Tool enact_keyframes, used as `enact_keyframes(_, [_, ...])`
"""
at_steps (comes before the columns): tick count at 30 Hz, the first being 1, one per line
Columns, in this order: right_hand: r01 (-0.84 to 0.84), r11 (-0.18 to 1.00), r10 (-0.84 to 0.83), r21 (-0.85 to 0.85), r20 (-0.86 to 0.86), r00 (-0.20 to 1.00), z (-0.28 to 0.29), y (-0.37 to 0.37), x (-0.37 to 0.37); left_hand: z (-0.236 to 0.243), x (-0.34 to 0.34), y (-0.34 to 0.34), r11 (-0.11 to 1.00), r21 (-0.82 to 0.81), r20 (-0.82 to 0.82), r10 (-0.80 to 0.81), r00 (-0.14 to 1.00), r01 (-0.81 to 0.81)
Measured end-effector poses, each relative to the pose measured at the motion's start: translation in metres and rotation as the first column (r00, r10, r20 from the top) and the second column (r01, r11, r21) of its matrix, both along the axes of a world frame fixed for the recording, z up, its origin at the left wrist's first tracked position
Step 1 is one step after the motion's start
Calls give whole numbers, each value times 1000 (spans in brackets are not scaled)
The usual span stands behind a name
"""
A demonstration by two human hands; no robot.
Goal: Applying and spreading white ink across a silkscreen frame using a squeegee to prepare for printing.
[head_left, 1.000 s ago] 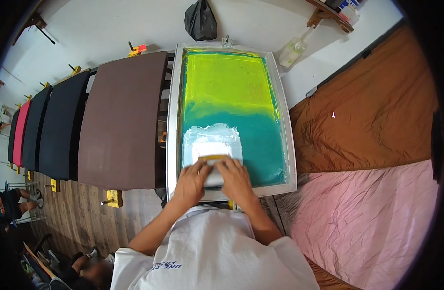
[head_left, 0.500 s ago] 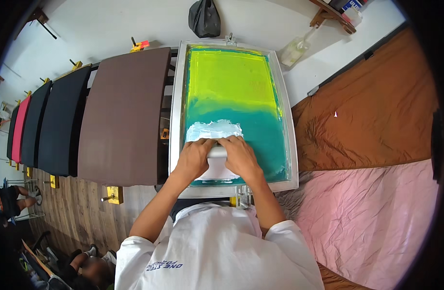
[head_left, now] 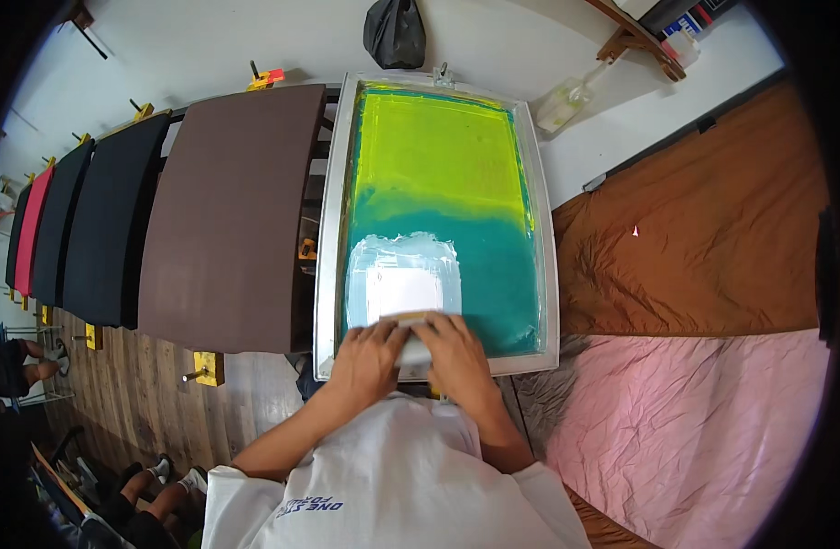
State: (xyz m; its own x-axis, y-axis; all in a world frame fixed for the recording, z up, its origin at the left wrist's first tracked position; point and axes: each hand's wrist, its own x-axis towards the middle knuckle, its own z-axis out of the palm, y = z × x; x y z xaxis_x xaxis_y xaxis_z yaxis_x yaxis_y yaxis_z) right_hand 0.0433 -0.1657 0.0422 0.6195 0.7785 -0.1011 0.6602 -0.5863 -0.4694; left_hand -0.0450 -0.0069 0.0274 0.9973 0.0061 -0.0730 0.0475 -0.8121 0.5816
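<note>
Both my hands grip a squeegee (head_left: 413,352) from either side, at the near end of a screen-printing frame (head_left: 549,284). My left hand (head_left: 369,360) and my right hand (head_left: 454,359) are closed, with fingers curled over its top edge. Teal mesh (head_left: 497,274) spans the frame, and a yellow-green area (head_left: 438,142) covers its far half. White ink (head_left: 404,245) rings a pale rectangle (head_left: 406,291) just beyond the squeegee. Its blade's contact with the mesh is hidden by my hands.
A brown fabric-covered board (head_left: 232,220) stands left of the frame, followed by black boards (head_left: 113,220) and a pink one (head_left: 34,229). Brown cloth (head_left: 694,229) and pink cloth (head_left: 694,421) spread at right. A black bag (head_left: 394,35) hangs behind. People's legs (head_left: 155,489) show lower left.
My hands have pulled the squeegee toward my body, to the frame's near edge. The pale rectangle it covered is now exposed within the white ink.
</note>
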Motion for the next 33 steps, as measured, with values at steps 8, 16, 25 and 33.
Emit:
enact_keyframes(8, [82, 994, -96, 79, 194, 976, -43, 24, 18, -42, 33, 16, 996, 28, 156, 77, 985, -82])
enact_keyframes(16, [109, 993, -113, 41, 130, 985, -24, 15, 5, -15, 17, 8, 999, -2, 102, 40, 994, -40])
enact_keyframes(25, [109, 994, -109, 7, 134, 985, -48, 10, -5, -27, 11, 11, 999, 12, 25, -43, 999, 43])
enact_keyframes(33, [164, 982, -183, 92, 263, 947, -57, 23, 8, -43, 32, 19, 1000, 3, 158, -13, 987, 12])
